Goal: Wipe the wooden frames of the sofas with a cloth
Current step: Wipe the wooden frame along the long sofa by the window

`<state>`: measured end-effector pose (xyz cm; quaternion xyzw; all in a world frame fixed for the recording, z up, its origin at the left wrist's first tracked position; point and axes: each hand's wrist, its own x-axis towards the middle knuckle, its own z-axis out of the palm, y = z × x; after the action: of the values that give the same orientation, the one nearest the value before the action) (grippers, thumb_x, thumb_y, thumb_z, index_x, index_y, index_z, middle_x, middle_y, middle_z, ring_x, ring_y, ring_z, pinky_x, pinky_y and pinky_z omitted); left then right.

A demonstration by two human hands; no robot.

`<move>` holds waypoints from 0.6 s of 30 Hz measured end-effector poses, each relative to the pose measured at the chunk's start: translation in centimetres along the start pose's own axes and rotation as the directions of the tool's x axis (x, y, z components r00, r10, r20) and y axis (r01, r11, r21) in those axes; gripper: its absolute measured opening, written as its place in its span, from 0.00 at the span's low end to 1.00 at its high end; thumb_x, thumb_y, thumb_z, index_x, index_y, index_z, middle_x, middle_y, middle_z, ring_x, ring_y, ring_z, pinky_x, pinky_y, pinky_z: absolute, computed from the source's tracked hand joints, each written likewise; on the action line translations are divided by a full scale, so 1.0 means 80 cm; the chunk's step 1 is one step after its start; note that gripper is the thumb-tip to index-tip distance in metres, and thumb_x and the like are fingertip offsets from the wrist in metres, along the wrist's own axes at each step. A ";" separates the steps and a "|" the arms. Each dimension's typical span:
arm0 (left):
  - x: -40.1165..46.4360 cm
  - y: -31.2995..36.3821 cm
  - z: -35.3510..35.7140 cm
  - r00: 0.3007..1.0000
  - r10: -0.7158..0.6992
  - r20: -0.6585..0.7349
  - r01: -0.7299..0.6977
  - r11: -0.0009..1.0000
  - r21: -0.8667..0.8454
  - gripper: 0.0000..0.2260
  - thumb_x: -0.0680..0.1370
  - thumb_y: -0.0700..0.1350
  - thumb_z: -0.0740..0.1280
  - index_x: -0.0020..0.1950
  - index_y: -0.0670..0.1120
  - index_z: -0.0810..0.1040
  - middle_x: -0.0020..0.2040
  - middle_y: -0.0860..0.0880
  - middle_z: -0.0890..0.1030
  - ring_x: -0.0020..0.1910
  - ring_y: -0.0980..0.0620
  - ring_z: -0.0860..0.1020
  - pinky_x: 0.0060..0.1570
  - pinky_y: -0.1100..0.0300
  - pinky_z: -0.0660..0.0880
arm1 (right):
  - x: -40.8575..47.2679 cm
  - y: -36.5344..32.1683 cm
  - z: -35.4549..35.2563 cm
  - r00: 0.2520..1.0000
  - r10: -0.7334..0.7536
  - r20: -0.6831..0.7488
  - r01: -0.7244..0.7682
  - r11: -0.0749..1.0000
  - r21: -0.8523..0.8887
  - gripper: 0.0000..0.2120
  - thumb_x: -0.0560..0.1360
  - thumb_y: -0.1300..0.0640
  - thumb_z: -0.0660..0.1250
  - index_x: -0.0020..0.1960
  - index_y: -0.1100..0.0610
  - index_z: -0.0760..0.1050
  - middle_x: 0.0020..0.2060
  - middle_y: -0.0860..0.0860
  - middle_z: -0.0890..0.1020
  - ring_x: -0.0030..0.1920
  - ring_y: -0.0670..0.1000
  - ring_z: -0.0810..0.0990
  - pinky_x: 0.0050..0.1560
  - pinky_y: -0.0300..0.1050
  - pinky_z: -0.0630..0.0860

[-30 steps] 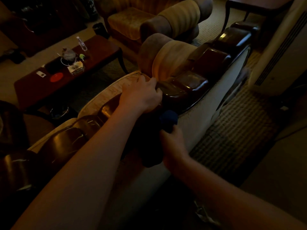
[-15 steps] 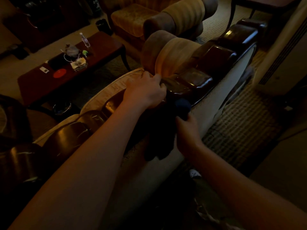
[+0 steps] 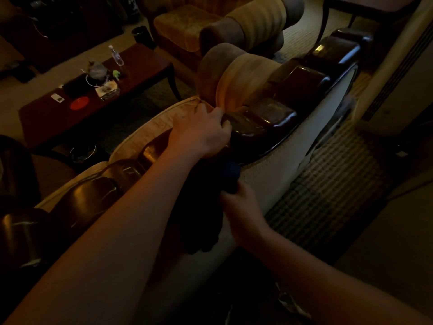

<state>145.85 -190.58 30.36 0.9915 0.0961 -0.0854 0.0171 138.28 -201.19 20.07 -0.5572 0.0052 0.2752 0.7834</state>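
The sofa's dark glossy wooden frame (image 3: 269, 113) runs in rounded blocks along the top of its pale back panel (image 3: 304, 146). My left hand (image 3: 201, 132) lies on top of the frame, its fingers curled over the far edge beside the cushion. My right hand (image 3: 241, 207) grips a dark blue cloth (image 3: 230, 172) just below the frame's rear edge. The cloth's bunched top sticks up from my fist. The rest hangs down the panel, and part of it is hidden under my left forearm.
A rolled sofa armrest (image 3: 236, 73) rises just past my left hand. A second armchair (image 3: 192, 26) stands beyond it. A dark coffee table (image 3: 98, 90) with a bottle and small items stands left. Patterned carpet (image 3: 328, 184) lies behind the sofa, with a pale cabinet (image 3: 398, 78) at right.
My right hand slid the cloth forward along the frame's rear edge, then drew it back toward me. My left hand stayed on top of the frame.
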 end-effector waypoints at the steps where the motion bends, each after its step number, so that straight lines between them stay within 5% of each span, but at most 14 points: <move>1: 0.000 0.000 -0.001 1.000 -0.003 0.007 0.003 1.000 0.013 0.20 0.81 0.56 0.50 0.70 0.50 0.64 0.69 0.41 0.65 0.68 0.41 0.64 0.62 0.43 0.60 | 0.010 -0.010 -0.011 0.998 0.001 -0.066 0.000 1.000 0.006 0.12 0.75 0.70 0.60 0.52 0.57 0.76 0.43 0.53 0.83 0.44 0.50 0.82 0.43 0.41 0.79; 6: 0.000 0.003 -0.006 0.999 -0.019 0.051 0.016 0.998 0.061 0.21 0.80 0.56 0.51 0.70 0.48 0.61 0.70 0.40 0.62 0.69 0.39 0.62 0.64 0.41 0.59 | 0.075 -0.039 -0.085 0.949 0.082 -0.304 -0.099 0.994 -0.041 0.08 0.79 0.60 0.60 0.57 0.57 0.74 0.46 0.54 0.81 0.40 0.47 0.81 0.36 0.38 0.76; 10: 0.030 0.018 -0.010 0.997 -0.021 0.077 0.014 0.996 0.088 0.27 0.78 0.62 0.53 0.71 0.47 0.61 0.71 0.40 0.64 0.69 0.39 0.64 0.61 0.41 0.62 | 0.130 -0.048 -0.129 0.743 0.279 -0.609 -0.246 0.959 0.140 0.22 0.78 0.51 0.62 0.66 0.64 0.66 0.58 0.63 0.75 0.47 0.54 0.78 0.46 0.45 0.75; 14: 0.087 0.049 0.004 0.979 0.024 0.200 -0.041 0.996 0.081 0.34 0.70 0.67 0.56 0.71 0.49 0.64 0.70 0.40 0.66 0.69 0.38 0.65 0.66 0.41 0.64 | 0.154 -0.057 -0.170 0.871 0.115 -0.477 -0.257 0.935 -0.244 0.10 0.79 0.59 0.60 0.57 0.64 0.72 0.46 0.60 0.78 0.48 0.57 0.78 0.51 0.49 0.75; 18: 0.127 0.077 0.019 0.958 0.042 0.283 -0.069 0.994 0.087 0.28 0.76 0.58 0.62 0.72 0.46 0.64 0.67 0.40 0.69 0.66 0.40 0.69 0.64 0.48 0.68 | 0.192 -0.077 -0.215 0.833 0.002 -0.554 -0.194 0.937 -0.290 0.08 0.77 0.57 0.61 0.49 0.62 0.74 0.44 0.60 0.80 0.45 0.57 0.80 0.51 0.54 0.77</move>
<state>156.59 -194.78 27.25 0.9713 0.0608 -0.2293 -0.0147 159.12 -211.16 14.08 -0.7357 0.2100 0.1424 0.6279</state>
